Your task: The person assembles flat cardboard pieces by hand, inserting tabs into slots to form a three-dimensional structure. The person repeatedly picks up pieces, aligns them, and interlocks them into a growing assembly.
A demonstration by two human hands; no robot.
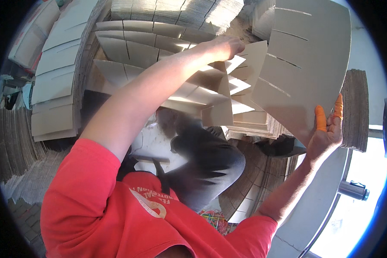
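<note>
Red cloth shirt (129,228), slotted cardboard (310,76)

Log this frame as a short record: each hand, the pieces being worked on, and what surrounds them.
Left hand: at the far right of the strips; grip unclear
Right hand: holds the slotted sheet near its lower right corner
Finger covers: orange, on the right hand
Slotted strips: grey, on edge in rows
Surroundings: left stack, far stack, right stack
</note>
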